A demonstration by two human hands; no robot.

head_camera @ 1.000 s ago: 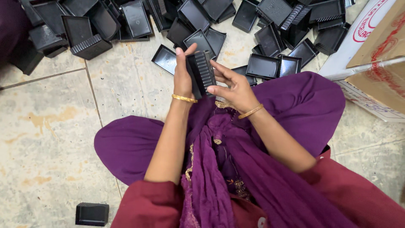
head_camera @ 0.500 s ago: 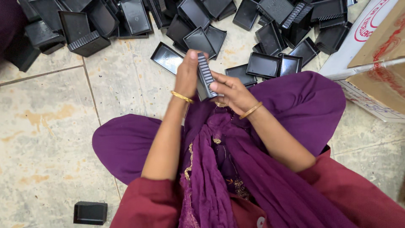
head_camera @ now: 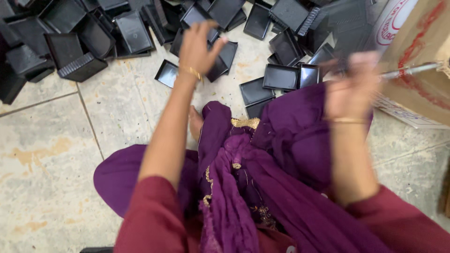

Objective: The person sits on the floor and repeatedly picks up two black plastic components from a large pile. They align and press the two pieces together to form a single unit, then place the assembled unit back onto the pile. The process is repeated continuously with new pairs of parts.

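I sit on a tiled floor (head_camera: 42, 140) with purple cloth (head_camera: 281, 154) over my lap. My left hand (head_camera: 197, 47) reaches forward with its fingers spread and nothing in it, above loose black plastic trays (head_camera: 220, 56). My right hand (head_camera: 351, 86) is blurred at the right, raised beside a cardboard box (head_camera: 422, 61). A blurred dark stack of black trays (head_camera: 348, 40) shows just above its fingers and seems gripped by it. More trays (head_camera: 281, 77) lie flat by my knee.
A large heap of black trays (head_camera: 84, 33) covers the floor at the far left and along the top. A white wrapped bundle (head_camera: 391, 21) leans on the cardboard box at the top right. A thin metal rod (head_camera: 412, 69) crosses the box front.
Both hands held the tray stack together in front of me. Now my left hand has let go and reached forward, and my right hand has swung to the right with the stack.
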